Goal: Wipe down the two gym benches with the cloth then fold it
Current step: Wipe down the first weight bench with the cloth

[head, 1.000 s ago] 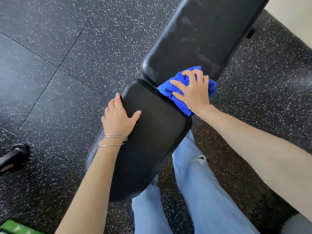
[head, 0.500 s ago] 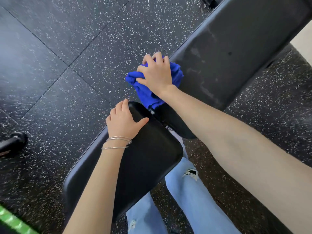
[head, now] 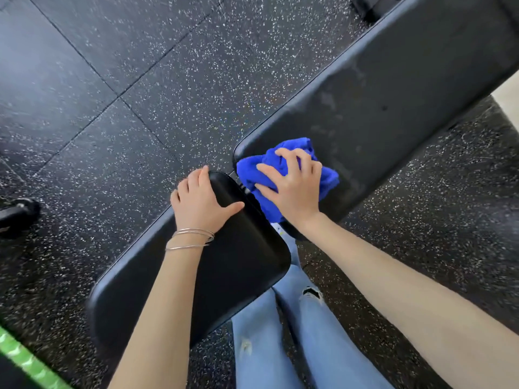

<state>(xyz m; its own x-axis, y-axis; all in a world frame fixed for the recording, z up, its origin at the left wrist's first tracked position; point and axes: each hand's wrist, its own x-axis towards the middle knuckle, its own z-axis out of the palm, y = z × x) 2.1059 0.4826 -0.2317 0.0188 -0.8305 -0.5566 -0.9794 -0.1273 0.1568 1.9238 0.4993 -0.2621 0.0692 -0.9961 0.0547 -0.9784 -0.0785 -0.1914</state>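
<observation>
A black padded gym bench fills the middle of the view: its seat pad (head: 224,270) lies near me and its long back pad (head: 393,102) runs up to the right. My right hand (head: 295,192) presses a bunched blue cloth (head: 252,172) onto the near end of the back pad, by the gap between the pads. My left hand (head: 200,203), with thin bracelets on the wrist, rests flat on the far left corner of the seat pad, fingers curled over its edge. Faint streaks show on the back pad beyond the cloth.
Dark speckled rubber floor tiles (head: 140,94) surround the bench. My legs in light blue jeans (head: 280,332) stand just beside the seat pad. A black dumbbell end (head: 19,211) lies at the left edge. A green strip (head: 25,360) crosses the bottom left corner.
My right hand slid the cloth from the back pad's right side to its left edge, then back toward the middle of its near end. The left hand stayed on the seat pad.
</observation>
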